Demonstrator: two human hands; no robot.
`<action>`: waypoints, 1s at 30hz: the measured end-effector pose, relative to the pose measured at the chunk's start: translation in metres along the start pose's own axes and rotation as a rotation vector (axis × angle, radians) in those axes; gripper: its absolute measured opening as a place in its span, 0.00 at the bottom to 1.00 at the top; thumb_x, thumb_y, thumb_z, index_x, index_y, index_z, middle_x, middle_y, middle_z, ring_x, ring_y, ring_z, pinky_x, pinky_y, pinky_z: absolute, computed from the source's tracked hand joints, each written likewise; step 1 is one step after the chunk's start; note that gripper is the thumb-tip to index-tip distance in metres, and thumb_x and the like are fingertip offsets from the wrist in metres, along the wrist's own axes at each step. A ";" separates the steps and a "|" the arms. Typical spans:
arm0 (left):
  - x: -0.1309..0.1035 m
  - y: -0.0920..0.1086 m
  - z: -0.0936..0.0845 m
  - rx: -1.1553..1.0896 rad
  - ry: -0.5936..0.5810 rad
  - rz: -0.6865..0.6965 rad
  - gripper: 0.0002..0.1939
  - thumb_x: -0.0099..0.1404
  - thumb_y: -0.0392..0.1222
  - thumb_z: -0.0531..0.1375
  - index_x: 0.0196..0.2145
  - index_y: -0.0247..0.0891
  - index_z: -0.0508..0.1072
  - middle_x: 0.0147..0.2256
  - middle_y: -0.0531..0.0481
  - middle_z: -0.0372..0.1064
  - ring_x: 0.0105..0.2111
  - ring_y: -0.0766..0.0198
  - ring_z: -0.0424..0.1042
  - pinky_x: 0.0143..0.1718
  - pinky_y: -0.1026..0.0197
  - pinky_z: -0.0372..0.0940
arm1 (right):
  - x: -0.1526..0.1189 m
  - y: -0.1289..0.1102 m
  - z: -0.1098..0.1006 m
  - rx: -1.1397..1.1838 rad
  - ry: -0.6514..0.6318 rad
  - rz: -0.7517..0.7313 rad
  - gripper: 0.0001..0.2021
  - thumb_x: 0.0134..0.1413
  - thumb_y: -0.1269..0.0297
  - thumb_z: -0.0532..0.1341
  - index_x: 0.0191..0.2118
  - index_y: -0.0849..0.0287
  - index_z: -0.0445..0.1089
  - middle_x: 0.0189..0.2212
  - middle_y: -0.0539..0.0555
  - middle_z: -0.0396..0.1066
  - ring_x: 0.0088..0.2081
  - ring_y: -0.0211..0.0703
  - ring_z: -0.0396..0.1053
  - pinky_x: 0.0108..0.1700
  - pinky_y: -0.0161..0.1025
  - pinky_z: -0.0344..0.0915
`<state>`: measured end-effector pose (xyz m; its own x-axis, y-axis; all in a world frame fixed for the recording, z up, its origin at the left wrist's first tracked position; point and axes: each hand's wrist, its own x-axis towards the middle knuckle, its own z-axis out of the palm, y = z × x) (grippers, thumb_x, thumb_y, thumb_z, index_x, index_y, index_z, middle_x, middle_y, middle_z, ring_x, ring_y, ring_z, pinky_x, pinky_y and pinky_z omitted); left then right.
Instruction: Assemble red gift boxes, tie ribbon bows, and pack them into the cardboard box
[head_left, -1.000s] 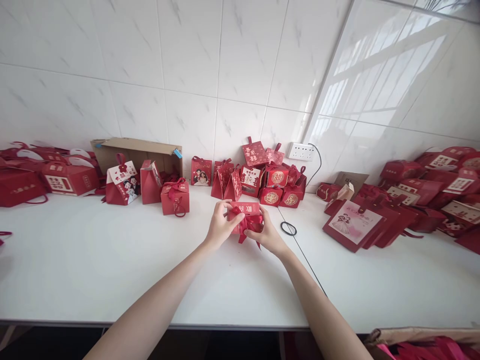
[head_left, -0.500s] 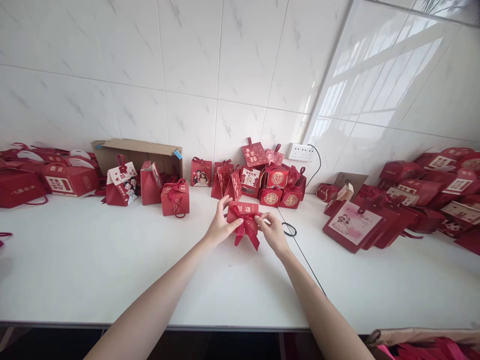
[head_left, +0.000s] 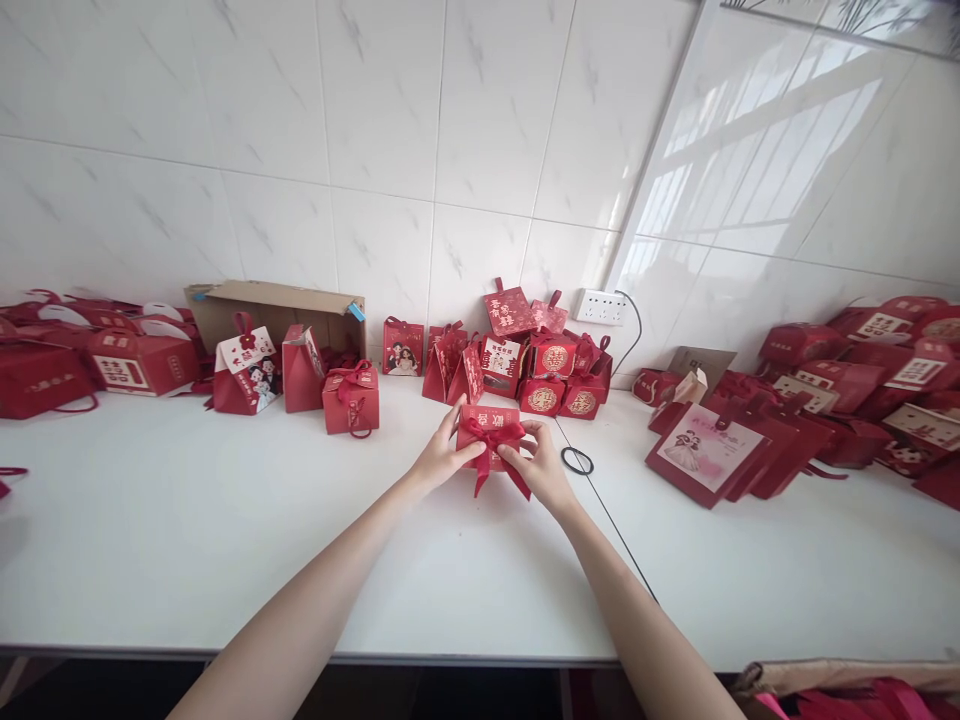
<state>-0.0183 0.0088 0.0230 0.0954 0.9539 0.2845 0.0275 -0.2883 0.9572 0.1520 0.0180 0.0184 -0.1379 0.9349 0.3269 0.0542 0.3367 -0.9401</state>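
Observation:
A small red gift box [head_left: 480,418] with gold characters sits between my hands over the white table. A red ribbon bow [head_left: 491,440] is tied across its face, with two tails hanging down towards me. My left hand [head_left: 442,455] holds the box's left side, thumb on the face near the bow and fingers behind. On the right side, my right hand [head_left: 538,462] grips the box, its thumb pressing at the bow's lower right and its fingers around the edge.
Red gift boxes [head_left: 555,375] are stacked by the wall, beside a power strip [head_left: 600,306]. A cardboard box [head_left: 277,300] stands behind several red boxes on the left. Flat red bags [head_left: 709,455] lean at right. A black hair tie-like loop [head_left: 577,461] lies on the white table [head_left: 465,590].
My right thumb has moved left and down along the bow, and the right fingers wrap further round the box. The bow's loops look more spread, and its tails have shifted right.

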 end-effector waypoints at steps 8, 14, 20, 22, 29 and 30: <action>0.000 0.002 -0.002 -0.055 -0.033 -0.049 0.47 0.52 0.41 0.63 0.64 0.44 0.43 0.60 0.44 0.54 0.60 0.50 0.53 0.53 0.51 0.63 | 0.001 -0.005 -0.003 0.015 0.086 0.006 0.19 0.43 0.51 0.62 0.38 0.56 0.59 0.43 0.56 0.67 0.38 0.46 0.72 0.39 0.45 0.71; -0.003 0.006 0.000 -0.091 -0.028 -0.071 0.46 0.53 0.40 0.62 0.64 0.45 0.42 0.60 0.43 0.52 0.61 0.50 0.51 0.51 0.51 0.65 | 0.004 -0.002 -0.006 -0.020 0.104 -0.103 0.17 0.45 0.50 0.61 0.36 0.56 0.62 0.40 0.57 0.68 0.47 0.49 0.68 0.44 0.46 0.69; -0.002 0.005 0.000 -0.096 -0.024 -0.078 0.46 0.54 0.40 0.62 0.64 0.46 0.41 0.60 0.44 0.53 0.61 0.50 0.51 0.53 0.49 0.63 | -0.001 -0.005 -0.007 0.025 -0.001 0.009 0.23 0.48 0.49 0.59 0.48 0.54 0.57 0.53 0.60 0.61 0.48 0.52 0.67 0.46 0.51 0.67; -0.002 0.004 0.000 -0.070 -0.032 -0.061 0.45 0.54 0.40 0.62 0.64 0.46 0.41 0.60 0.44 0.52 0.61 0.51 0.50 0.55 0.48 0.60 | -0.004 -0.006 -0.005 0.032 -0.028 0.020 0.31 0.48 0.50 0.60 0.56 0.52 0.50 0.59 0.60 0.53 0.55 0.53 0.61 0.50 0.52 0.65; -0.005 0.005 0.003 -0.059 -0.058 -0.041 0.44 0.55 0.44 0.62 0.64 0.46 0.44 0.61 0.45 0.51 0.61 0.51 0.49 0.58 0.50 0.57 | -0.005 -0.004 0.000 0.037 -0.163 -0.019 0.39 0.48 0.56 0.62 0.62 0.53 0.41 0.56 0.60 0.58 0.53 0.50 0.64 0.54 0.53 0.61; -0.005 0.006 0.004 -0.072 -0.047 -0.046 0.43 0.56 0.46 0.62 0.63 0.46 0.45 0.60 0.44 0.52 0.61 0.51 0.50 0.57 0.51 0.59 | -0.005 -0.004 0.000 0.025 -0.152 -0.022 0.37 0.48 0.56 0.62 0.61 0.52 0.43 0.57 0.59 0.56 0.54 0.50 0.63 0.54 0.52 0.62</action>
<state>-0.0143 0.0016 0.0274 0.1422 0.9606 0.2387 -0.0383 -0.2356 0.9711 0.1530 0.0117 0.0208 -0.2867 0.8992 0.3306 0.0250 0.3520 -0.9357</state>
